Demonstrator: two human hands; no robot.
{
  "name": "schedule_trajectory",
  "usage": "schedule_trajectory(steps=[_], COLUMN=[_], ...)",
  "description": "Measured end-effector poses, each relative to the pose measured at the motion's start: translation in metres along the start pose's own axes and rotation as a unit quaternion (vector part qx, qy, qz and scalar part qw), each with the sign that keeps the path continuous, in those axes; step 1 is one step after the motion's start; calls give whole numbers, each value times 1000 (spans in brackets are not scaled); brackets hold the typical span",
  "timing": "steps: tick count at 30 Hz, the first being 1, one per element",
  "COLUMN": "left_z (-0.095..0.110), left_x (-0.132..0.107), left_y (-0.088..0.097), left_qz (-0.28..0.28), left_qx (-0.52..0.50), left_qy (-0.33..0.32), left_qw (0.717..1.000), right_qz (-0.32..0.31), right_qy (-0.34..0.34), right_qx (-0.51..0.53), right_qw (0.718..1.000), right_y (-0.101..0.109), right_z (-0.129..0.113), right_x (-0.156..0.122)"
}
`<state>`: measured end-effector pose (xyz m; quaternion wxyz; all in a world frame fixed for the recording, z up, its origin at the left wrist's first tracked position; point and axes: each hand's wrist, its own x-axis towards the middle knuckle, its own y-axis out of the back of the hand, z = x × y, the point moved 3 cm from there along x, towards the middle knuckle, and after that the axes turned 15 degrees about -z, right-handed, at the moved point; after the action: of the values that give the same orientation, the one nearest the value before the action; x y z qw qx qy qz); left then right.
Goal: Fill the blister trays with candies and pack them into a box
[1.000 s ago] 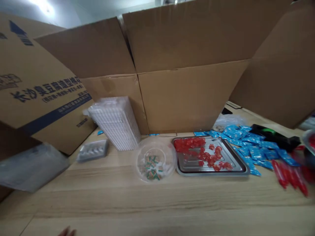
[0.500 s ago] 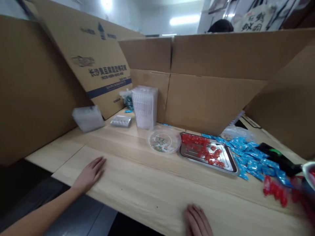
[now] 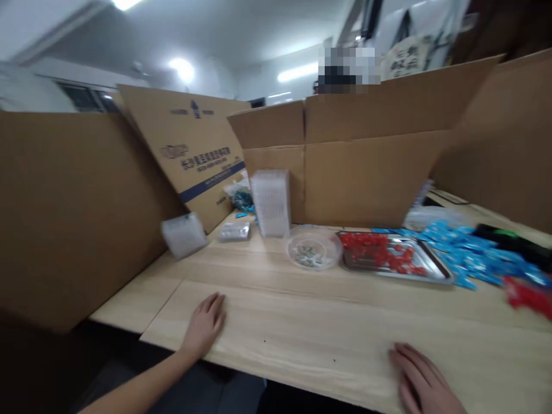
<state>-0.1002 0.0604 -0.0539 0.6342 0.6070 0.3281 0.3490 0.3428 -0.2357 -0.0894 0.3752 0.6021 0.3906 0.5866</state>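
My left hand [image 3: 204, 326] rests on the wooden table [image 3: 302, 322], fingers stretched out and nothing in them. Low on the right, my right hand [image 3: 425, 376] also lies on the tabletop, open, with its fingers loosely extended. Beyond them is a round clear plastic tub [image 3: 313, 250] with small printed packets in its bottom. Beside it, a metal tray [image 3: 435, 265] bears several red-wrapped pieces [image 3: 375, 250]. Neither hand touches these things.
Blue packets [image 3: 483, 253] lie heaped right of the tray, near a red bundle [image 3: 526, 296]. A stack of clear plastic trays [image 3: 271, 204], a small silvery pack [image 3: 234, 231] and a whitish pack [image 3: 184, 236] stand at the back left. Cardboard walls [image 3: 353, 184] surround the table; a person is behind.
The view has turned left and tilted up, so the table and boxes appear farther right and mostly lower. Both hands stay on the table; my right hand now shows more fully.
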Motion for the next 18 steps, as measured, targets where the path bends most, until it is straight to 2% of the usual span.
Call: schedule_trajectory(steps=[5,8,15,18], left_z=[-9,-10,-16,-19], left_x=[2,2,0,0], left_y=[-9,-11,-16,-19], left_qz=[4,7,10,10], left_qx=[-31,-40,-52,-38], left_qy=[-15,-18,-26,-18], left_qw=[999,999,998,999], right_qz=[-103,-132,-154,-144], right_qy=[-71,-92,-47,-28], right_qx=[9,26,-10,-24], right_qw=[992,987,987,989], right_y=[23,28,30,31], right_z=[-17,-21,-22,-21], right_x=[4,5,6,4])
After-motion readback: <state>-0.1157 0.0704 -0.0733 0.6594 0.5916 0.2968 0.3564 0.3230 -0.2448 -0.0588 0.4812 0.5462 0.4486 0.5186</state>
